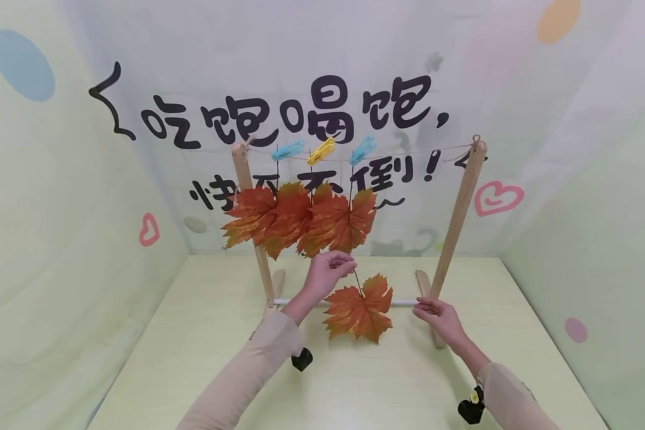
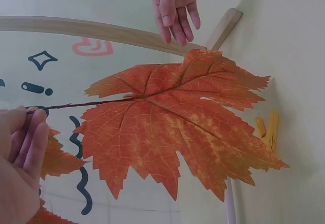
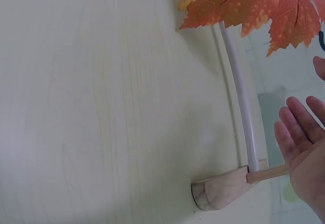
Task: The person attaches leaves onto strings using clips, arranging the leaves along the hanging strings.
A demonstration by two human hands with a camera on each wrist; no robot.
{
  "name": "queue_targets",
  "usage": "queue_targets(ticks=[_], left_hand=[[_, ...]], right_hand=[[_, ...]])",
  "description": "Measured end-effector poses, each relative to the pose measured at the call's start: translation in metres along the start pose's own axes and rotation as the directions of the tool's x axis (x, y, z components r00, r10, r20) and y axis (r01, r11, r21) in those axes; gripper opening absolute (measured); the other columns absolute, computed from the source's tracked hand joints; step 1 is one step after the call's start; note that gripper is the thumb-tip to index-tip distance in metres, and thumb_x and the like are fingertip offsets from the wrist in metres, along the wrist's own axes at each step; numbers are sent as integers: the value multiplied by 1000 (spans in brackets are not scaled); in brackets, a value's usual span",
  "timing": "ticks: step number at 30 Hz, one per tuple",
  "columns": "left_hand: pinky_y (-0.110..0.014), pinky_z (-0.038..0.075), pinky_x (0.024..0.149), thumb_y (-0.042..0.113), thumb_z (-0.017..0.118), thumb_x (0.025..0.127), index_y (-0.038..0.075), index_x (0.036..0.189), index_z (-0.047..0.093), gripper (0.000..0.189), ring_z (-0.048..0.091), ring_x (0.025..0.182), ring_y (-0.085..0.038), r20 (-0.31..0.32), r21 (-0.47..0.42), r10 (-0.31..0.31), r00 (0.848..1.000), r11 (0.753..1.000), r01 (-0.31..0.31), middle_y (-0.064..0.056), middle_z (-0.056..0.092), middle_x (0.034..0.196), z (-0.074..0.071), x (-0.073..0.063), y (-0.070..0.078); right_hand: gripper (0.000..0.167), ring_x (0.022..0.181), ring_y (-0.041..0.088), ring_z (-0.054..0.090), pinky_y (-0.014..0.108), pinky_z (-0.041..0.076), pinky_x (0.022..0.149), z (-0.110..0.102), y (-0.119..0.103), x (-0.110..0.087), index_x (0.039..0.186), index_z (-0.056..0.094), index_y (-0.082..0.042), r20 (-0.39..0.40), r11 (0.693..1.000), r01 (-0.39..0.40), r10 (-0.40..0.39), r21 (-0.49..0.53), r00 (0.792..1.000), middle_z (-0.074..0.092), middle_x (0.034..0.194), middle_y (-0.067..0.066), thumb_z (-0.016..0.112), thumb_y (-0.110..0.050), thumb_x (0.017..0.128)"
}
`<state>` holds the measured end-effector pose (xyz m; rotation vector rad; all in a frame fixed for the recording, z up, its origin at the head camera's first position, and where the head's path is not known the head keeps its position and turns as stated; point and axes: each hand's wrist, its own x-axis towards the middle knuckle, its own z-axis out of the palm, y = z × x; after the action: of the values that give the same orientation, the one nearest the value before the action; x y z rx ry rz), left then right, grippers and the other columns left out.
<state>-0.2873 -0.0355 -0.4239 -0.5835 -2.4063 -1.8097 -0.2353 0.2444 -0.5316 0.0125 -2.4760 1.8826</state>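
Note:
My left hand point(image 1: 328, 273) pinches the thin dark stem of an orange-red artificial maple leaf point(image 1: 361, 310), whose blade hangs below the fingers, in front of the rack's white crossbar. Seen from the left wrist, the leaf point(image 2: 172, 127) spreads broad, its stem end between thumb and fingers. To the right of it my right hand point(image 1: 441, 319) is in the air by the rack's right post, fingers relaxed, nothing held. Above, several similar leaves point(image 1: 349, 221) overlap on a string, clipped by blue clothespins point(image 1: 288, 150) and a yellow clothespin point(image 1: 321, 151).
The wooden rack has a left post point(image 1: 243, 167), a right post point(image 1: 458, 221) and a white crossbar point(image 1: 403, 303) low between them. A yellow clothespin point(image 2: 273, 130) lies on the pale table point(image 1: 376, 388) behind the held leaf. Printed cloth walls surround the table.

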Motion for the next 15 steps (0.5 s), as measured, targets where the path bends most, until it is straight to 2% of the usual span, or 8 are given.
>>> queue_targets(ticks=[4, 9, 15], left_hand=[[-24, 54, 66, 15, 62, 85, 4, 91, 68, 13, 65, 74, -16, -15, 53, 22, 1000, 998, -21, -7, 69, 83, -13, -5, 0], [-25, 54, 66, 15, 63, 85, 5, 89, 67, 12, 65, 76, -24, -35, 76, 34, 999, 997, -32, -8, 69, 83, -27, -12, 1], [-25, 54, 66, 14, 64, 84, 2, 91, 67, 14, 64, 74, -19, -63, 100, 28, 998, 995, -22, -7, 69, 84, -46, -18, 2]], right_hand=[[44, 81, -2, 59, 14, 47, 73, 6, 4, 1, 117, 52, 12, 2, 1000, -4, 4, -5, 1000, 66, 99, 15, 66, -12, 83], [42, 81, 1, 60, 15, 47, 72, 19, 10, 1, 114, 54, 12, 8, 999, 26, -26, -32, 1000, 66, 97, 16, 67, -11, 82], [40, 88, 16, 63, 18, 49, 72, 41, 14, -1, 112, 56, 11, 32, 997, 16, -13, -78, 999, 65, 99, 19, 68, -10, 80]])
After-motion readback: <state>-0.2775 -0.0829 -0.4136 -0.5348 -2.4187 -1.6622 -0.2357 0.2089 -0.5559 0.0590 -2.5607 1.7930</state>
